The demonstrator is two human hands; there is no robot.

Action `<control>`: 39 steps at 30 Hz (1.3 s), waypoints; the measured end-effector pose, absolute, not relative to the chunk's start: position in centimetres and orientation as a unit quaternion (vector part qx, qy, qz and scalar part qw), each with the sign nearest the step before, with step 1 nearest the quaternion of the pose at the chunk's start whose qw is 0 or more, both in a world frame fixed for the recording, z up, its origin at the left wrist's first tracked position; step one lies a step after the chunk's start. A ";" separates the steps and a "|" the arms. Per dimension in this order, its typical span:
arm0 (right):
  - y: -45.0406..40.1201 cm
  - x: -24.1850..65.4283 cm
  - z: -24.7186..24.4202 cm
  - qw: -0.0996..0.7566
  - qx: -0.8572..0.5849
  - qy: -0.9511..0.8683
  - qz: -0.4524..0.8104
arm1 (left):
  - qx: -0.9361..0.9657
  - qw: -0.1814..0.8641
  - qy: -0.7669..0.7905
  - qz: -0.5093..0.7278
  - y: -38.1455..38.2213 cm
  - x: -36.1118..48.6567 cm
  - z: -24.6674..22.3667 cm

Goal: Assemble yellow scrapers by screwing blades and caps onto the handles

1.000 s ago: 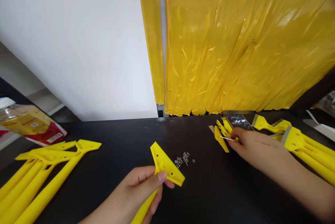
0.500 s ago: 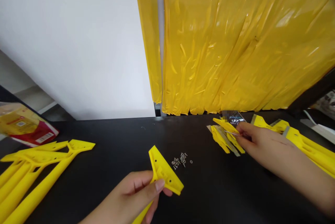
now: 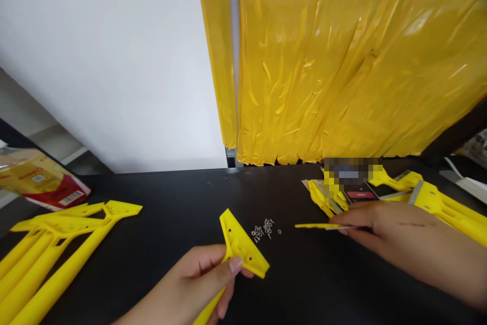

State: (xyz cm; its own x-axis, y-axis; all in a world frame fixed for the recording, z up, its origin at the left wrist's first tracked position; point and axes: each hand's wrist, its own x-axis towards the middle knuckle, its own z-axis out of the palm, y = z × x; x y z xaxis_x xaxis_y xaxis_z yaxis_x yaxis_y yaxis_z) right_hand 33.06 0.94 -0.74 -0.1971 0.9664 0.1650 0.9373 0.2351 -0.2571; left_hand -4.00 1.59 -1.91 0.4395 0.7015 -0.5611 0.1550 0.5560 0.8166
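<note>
Left hand (image 3: 201,274): grasping a handle (image 3: 247,252) by its neck, thumb on the inner face.
Right hand (image 3: 375,223): pinching a plate (image 3: 314,226); a thin grey edge shows beside it, blade or tool I cannot tell.
Plate to handle: plate right of the handle's head, apart from it, seen edge-on, long axis nearly level, free tip pointing left.
Handle's axis: shaft slanting down-left towards the person; wide edge facing up and right.
Head: matt yellow plastic, flared, hollowed, with two dark holes.
Screws (image 3: 268,228): small bright metal pieces, loosely heaped just beyond the head, nearer the left hand; one ring (image 3: 279,231) lies apart.
Pile (image 3: 319,198): flat yellow pieces and grey strips, just beyond the right fingertips, partly blurred out.
Phone (image 3: 361,194): dark, glossy, beside the pile.
Scrapers (image 3: 428,199): yellow, metal-edged, beyond the right wrist.
Spare handles (image 3: 76,259): long, rounded shafts, far left.
Bottle (image 3: 57,178): glossy, red-and-yellow label, behind them.
Table (image 3: 190,198): smooth black.
Film (image 3: 297,61): creased, shiny yellow sheeting, behind everything.
</note>
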 end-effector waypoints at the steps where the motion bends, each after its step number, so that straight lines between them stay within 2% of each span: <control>1: 0.8 33.6 -1.0 0.130 -0.609 -0.780 0.059 | 0.434 0.729 0.497 0.185 1.6 -4.0 -2.0; 4: 0.9 34.8 -1.5 0.114 -0.610 -0.782 0.056 | 0.436 0.724 0.504 0.179 1.5 -4.1 -2.0; 12: 4.3 33.2 -1.9 0.025 -0.752 -0.659 0.006 | 0.444 0.723 0.499 0.177 1.6 -4.1 -2.0; 31: 3.9 32.1 -3.0 0.016 -0.754 -0.656 -0.030 | 0.454 0.734 0.474 0.176 2.2 -4.2 -3.3; 39: 3.6 31.7 -2.5 0.036 -0.751 -0.659 0.024 | 0.449 0.746 0.462 0.168 2.1 -4.1 -2.6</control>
